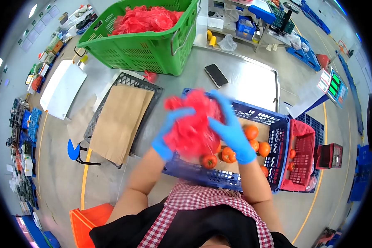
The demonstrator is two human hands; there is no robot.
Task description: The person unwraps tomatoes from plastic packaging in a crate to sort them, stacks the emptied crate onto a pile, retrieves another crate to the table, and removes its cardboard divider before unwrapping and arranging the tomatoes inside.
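A crumpled red plastic bag is held up in front of me between both hands, its film bunched and partly blurred. My left hand, in a blue glove, grips the bag's left side. On the other side my right hand, gloved the same way, has its fingers and thumb around the bag. Whether anything is inside the bag cannot be made out. Beneath the hands is a blue plastic crate lined with brown paper. Several tomatoes, one of them a red tomato, lie in it, some hidden by the bag and my right hand.
A green basket full of red plastic bags stands at the table's back. Brown paper sheets lie on a black crate at left. A phone rests on the metal table. Right: a red-lined crate and scale display.
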